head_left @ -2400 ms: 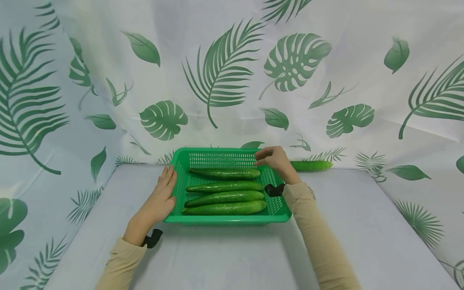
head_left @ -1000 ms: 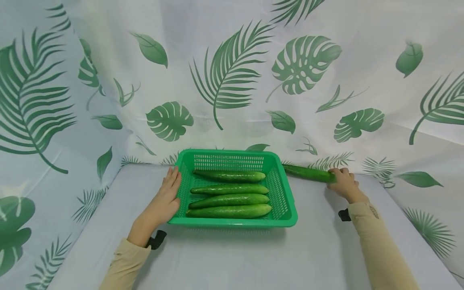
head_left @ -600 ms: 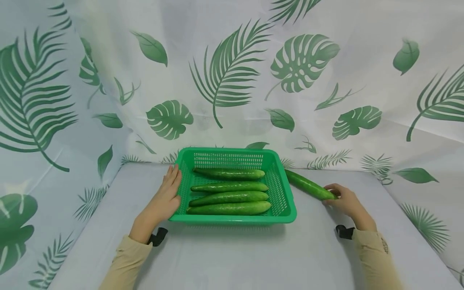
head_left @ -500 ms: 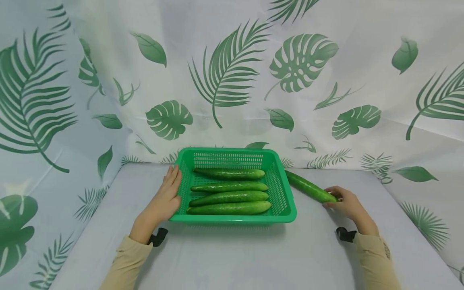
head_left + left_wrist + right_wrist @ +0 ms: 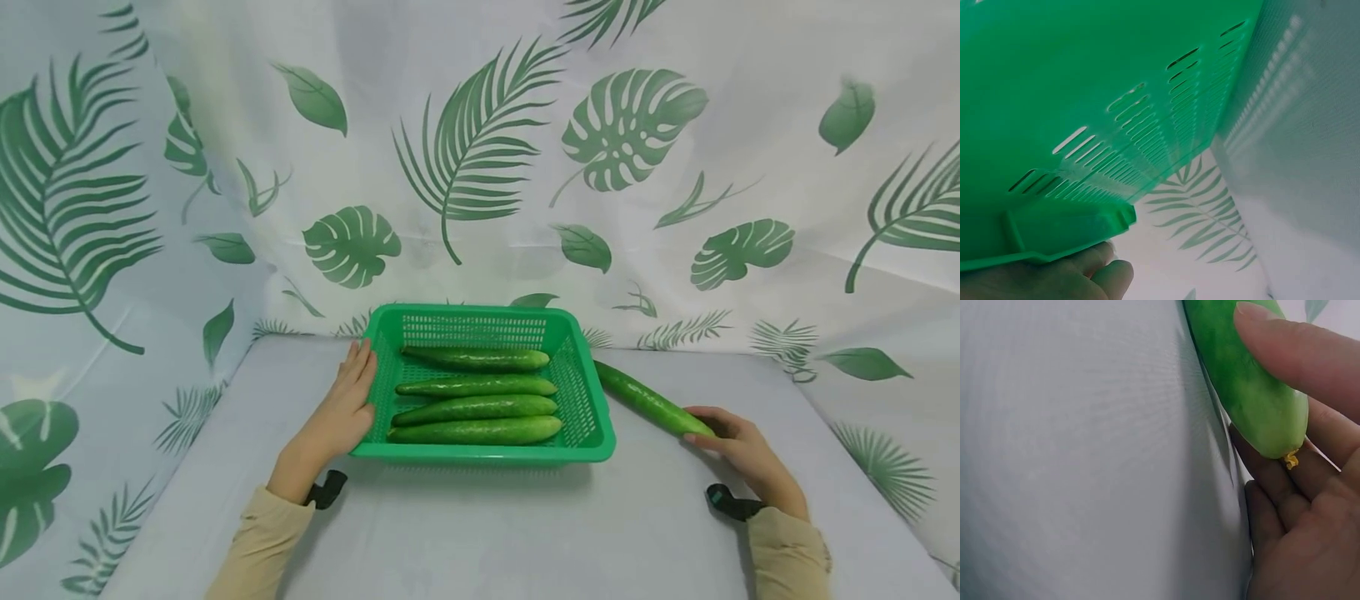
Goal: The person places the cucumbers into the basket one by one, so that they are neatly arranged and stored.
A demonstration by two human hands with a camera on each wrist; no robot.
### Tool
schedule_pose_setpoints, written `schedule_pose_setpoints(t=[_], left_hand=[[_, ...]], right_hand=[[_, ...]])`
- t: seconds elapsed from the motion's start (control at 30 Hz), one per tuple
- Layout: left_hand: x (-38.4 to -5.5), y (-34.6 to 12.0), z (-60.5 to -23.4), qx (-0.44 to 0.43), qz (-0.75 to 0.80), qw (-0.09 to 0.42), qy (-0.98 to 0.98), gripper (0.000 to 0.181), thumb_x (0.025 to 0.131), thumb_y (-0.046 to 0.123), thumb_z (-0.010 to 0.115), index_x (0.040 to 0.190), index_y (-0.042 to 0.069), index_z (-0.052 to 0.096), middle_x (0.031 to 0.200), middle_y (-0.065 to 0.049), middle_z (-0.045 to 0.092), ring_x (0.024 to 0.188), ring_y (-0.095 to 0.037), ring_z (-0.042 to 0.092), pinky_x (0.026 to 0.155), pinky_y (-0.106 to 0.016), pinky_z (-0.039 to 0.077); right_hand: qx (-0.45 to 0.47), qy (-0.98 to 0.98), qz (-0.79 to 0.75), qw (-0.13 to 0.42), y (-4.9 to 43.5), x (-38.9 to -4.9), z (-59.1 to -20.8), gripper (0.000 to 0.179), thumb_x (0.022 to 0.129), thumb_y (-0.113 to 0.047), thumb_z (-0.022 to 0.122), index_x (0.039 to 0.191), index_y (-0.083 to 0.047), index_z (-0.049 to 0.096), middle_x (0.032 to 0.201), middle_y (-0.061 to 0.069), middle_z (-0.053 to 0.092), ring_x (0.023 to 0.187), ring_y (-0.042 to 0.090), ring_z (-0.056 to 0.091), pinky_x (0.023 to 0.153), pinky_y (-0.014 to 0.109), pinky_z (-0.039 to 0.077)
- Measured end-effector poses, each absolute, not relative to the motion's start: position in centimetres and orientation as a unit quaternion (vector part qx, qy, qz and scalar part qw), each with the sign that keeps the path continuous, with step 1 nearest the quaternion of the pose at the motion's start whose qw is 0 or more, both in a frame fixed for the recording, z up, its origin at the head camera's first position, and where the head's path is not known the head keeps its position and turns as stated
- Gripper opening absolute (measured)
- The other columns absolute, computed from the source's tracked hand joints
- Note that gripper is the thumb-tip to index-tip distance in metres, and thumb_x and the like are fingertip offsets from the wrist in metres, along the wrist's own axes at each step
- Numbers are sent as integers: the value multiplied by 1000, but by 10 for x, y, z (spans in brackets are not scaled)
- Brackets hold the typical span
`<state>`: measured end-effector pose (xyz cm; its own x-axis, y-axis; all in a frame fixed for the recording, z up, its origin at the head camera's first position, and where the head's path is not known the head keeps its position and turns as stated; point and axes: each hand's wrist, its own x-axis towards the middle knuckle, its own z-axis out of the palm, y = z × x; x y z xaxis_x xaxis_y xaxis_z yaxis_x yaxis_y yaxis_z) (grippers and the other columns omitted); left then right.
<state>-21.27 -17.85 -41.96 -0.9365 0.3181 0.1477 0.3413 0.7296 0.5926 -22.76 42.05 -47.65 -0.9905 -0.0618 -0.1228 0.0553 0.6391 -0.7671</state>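
Observation:
A green plastic basket (image 5: 487,452) stands on the table with several cucumbers (image 5: 474,431) lying side by side in it. My left hand (image 5: 335,417) rests against the basket's left rim, fingers extended. From below, the left wrist view shows the slotted basket wall (image 5: 1085,75) and part of that hand (image 5: 1079,275) at the rim. Right of the basket, one more cucumber (image 5: 648,403) lies slanted, its far end close to the basket's side. My right hand (image 5: 750,454) grips its near end. In the right wrist view the thumb and fingers flank the cucumber's tip (image 5: 1266,412), which bears a shrivelled yellow blossom.
A pale cloth covers the table (image 5: 480,542). Behind it and on the left hangs a white curtain (image 5: 480,167) printed with green leaves. The basket sits near the table's back edge.
My right hand has moved from over the basket to the cucumber on the right, gripped its end and swung that end toward me. My left hand has stayed on the rim.

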Motion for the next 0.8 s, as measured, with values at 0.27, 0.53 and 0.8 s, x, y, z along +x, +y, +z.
schedule_pose_setpoints(t=[0.27,0.53,0.8], left_hand=[[-212,-178,-419,-175,-320,17,-931,71,87,-2,36,154,-10,11,165,-18,-6,150,-30,-15,118,-57,3],[-212,-178,-418,-175,-320,22,-931,71,87,-2,35,153,-11,12,164,-20,-5,150,-32,-14,118,-58,2],[-211,-177,-416,-176,-325,16,-929,71,87,-2,35,153,-12,12,164,-20,-5,150,-33,-14,118,-58,2]], right_hand=[[14,891,-445,83,417,-226,-475,74,91,-34,72,145,7,42,148,32,38,129,43,37,104,64,30],[19,893,-443,71,416,-225,-476,73,92,-37,71,145,5,45,148,29,40,129,38,39,103,55,36],[56,847,-528,-6,431,-216,-464,57,94,-34,68,143,-9,54,116,-16,56,98,0,53,77,15,49]])
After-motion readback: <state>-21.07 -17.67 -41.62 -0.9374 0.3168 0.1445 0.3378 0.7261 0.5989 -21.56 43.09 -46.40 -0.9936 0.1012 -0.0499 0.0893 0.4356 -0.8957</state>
